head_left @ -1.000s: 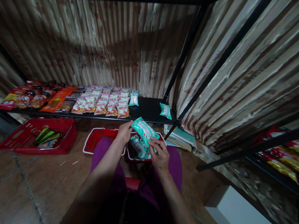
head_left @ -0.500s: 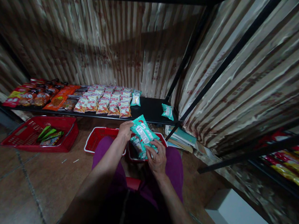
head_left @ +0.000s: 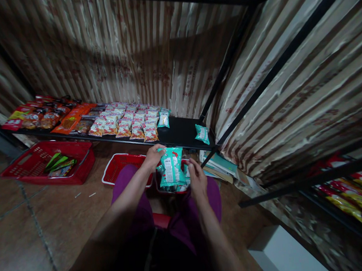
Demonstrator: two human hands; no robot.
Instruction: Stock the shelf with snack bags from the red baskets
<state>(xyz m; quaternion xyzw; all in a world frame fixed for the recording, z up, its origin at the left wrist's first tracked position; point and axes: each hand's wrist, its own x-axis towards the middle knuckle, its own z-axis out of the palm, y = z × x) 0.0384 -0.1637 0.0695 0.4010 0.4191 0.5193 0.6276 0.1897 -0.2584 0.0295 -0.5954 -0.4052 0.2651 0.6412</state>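
A teal snack bag [head_left: 172, 167] with a pale label panel faces me upright, pinched at its upper left corner by my left hand [head_left: 154, 157]. Just off the bag's right side is my right hand [head_left: 198, 179], fingers stretched out and holding nothing. Below them sits a red basket [head_left: 158, 187] with more teal bags inside, largely covered by the held bag. On the black shelf [head_left: 180, 132] ahead, one teal bag [head_left: 164, 118] lies beside rows of white-and-orange snack bags [head_left: 124, 127]. Another teal bag [head_left: 202, 134] lies near the shelf's right end.
Orange and red snack packs [head_left: 71, 120] fill the shelf's left part. A red basket [head_left: 83, 159] with green packets stands on the floor at left, another red basket [head_left: 110, 169] by my left knee. Black shelf posts [head_left: 227, 138], books [head_left: 220, 165] and a white box [head_left: 285, 252] are at right.
The teal bag in my left hand has turned from tilted to upright and come slightly lower. My right hand has moved off the bag to the right.
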